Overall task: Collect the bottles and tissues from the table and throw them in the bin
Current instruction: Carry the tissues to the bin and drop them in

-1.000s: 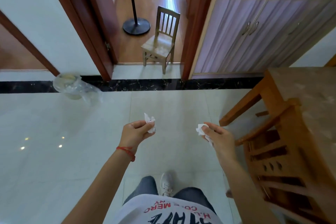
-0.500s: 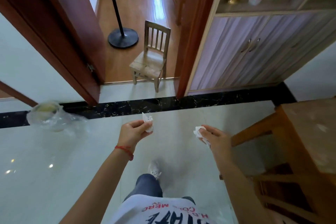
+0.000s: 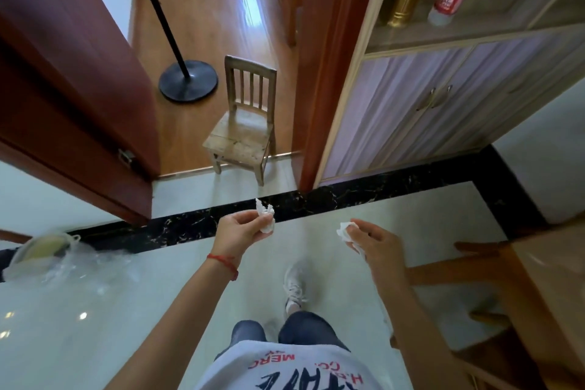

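Over open tile, hands [image 3: 240,233] [image 3: 372,239] pinching tissues [image 3: 265,215], bin [image 3: 38,252] far left

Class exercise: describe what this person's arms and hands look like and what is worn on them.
Both forearms are bare, with no sleeves or gloves in view. The left hand has a thin red string bracelet around its wrist. The right hand shows no ring, watch or band.

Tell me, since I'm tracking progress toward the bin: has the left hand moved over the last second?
Yes. The left hand, pinching a tissue, has moved forward, from mid-floor to the black marble strip.
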`<state>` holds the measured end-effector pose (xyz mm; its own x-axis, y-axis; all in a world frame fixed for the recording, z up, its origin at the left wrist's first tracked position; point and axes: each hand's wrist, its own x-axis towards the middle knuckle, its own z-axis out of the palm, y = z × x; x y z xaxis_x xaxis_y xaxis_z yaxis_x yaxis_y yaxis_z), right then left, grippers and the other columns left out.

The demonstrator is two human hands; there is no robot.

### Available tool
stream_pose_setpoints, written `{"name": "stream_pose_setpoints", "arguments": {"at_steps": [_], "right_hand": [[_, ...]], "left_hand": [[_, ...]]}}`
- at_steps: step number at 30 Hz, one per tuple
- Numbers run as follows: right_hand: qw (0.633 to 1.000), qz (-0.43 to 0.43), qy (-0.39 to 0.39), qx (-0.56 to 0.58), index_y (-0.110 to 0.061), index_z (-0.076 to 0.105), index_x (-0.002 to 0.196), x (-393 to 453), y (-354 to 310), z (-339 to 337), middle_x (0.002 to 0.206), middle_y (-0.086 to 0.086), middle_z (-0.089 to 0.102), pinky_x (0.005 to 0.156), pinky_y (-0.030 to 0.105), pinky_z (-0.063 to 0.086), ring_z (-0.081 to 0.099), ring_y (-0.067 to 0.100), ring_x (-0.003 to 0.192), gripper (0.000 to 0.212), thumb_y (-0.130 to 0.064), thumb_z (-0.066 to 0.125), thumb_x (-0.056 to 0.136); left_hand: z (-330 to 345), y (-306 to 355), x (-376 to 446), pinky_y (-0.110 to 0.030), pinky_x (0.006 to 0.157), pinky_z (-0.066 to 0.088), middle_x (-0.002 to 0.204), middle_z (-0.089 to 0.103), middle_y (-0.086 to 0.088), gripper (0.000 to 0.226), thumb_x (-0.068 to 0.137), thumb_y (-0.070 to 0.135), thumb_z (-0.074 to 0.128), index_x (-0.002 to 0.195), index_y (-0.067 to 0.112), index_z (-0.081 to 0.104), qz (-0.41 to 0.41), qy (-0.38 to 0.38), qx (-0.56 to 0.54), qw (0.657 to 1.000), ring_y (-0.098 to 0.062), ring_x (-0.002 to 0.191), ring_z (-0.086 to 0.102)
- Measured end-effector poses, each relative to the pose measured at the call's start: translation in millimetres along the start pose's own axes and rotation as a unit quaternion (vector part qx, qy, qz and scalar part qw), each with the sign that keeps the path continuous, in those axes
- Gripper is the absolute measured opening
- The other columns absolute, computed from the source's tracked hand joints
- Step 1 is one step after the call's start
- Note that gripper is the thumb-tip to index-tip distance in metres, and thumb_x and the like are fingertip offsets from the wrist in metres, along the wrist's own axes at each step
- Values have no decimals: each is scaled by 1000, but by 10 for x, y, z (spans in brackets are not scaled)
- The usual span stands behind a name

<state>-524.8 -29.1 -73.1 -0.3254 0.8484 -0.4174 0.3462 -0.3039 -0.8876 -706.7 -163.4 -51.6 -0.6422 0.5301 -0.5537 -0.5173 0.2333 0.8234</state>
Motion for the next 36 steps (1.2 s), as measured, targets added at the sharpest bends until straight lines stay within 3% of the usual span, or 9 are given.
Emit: {"name": "stream_pose_setpoints", "arguments": {"at_steps": [2, 8, 12, 15, 20, 25, 29, 33, 36], "right_hand": [[1000, 1, 12, 18, -21, 71, 78, 270, -169, 14, 83, 5, 72, 78, 32, 55, 67, 24, 84, 13, -8, 71, 79], [998, -14, 29, 59, -11, 73, 87, 895, -603, -60, 59, -12, 70, 56, 9, 50, 65, 2, 59, 13, -2, 67, 80], [997, -5, 55, 60, -6, 74, 88, 1141, -745, -151, 77, 12, 72, 55, 9, 48, 67, 13, 66, 10, -5, 69, 79], [992, 14, 95, 76, -9, 73, 83, 1291, -814, -247, 81, 17, 70, 52, 7, 46, 64, 18, 70, 7, -4, 69, 79], [984, 33, 136, 113, -13, 67, 78, 1472, -863, -458, 67, 7, 61, 69, 15, 55, 59, 16, 66, 10, -6, 64, 84], [954, 62, 229, 181, -3, 70, 96, 1566, -929, -579, 78, 12, 68, 74, 21, 56, 65, 18, 76, 13, -4, 64, 84], [923, 67, 314, 211, -14, 73, 79, 1564, -1003, -678, 75, 4, 71, 72, 20, 57, 67, 18, 76, 14, -2, 66, 82], [892, 80, 383, 229, -22, 70, 70, 1520, -1019, -746, 74, -1, 70, 65, 15, 54, 67, 13, 72, 22, -5, 66, 83], [868, 90, 421, 247, -15, 71, 81, 1496, -1003, -774, 74, -5, 68, 62, 13, 54, 65, 9, 71, 12, -6, 64, 84]], "left_hand": [[164, 159, 209, -19, 66, 57, 83, 67, -12, 4, 79, -2, 64, 78, 1, 67, -4, 1, -10, 1000, -22, 81, 63], [657, 570, 718, -14, 58, 54, 76, 66, -11, 5, 79, 0, 65, 74, 2, 65, -4, -11, 20, 1000, -18, 74, 65], [934, 700, 1044, -15, 58, 53, 67, 61, -10, 11, 78, 2, 67, 71, -6, 63, -7, -38, 50, 998, -18, 69, 61], [1195, 796, 1254, -15, 59, 53, 72, 57, -11, 13, 79, 4, 66, 74, -6, 62, -7, -79, 85, 993, -14, 65, 61], [1710, 975, 1615, -17, 58, 55, 69, 65, -6, 20, 80, -3, 62, 63, 7, 65, -26, -145, 133, 980, -12, 62, 66], [2213, 1054, 1864, -16, 58, 55, 70, 65, -6, 6, 80, -5, 62, 84, -8, 65, -44, -237, 201, 949, -7, 59, 66], [2659, 1163, 1948, -11, 55, 52, 70, 62, -5, 16, 82, -5, 60, 97, -8, 65, -31, -322, 261, 910, -4, 60, 63], [3026, 1232, 1970, -4, 44, 41, 52, 59, 1, 14, 82, -8, 57, 94, -4, 65, 25, -381, 306, 872, 5, 41, 55], [3225, 1227, 2071, -6, 47, 45, 41, 59, 9, 16, 82, -6, 60, 71, 3, 66, -2, -413, 313, 855, -2, 48, 59]]}}
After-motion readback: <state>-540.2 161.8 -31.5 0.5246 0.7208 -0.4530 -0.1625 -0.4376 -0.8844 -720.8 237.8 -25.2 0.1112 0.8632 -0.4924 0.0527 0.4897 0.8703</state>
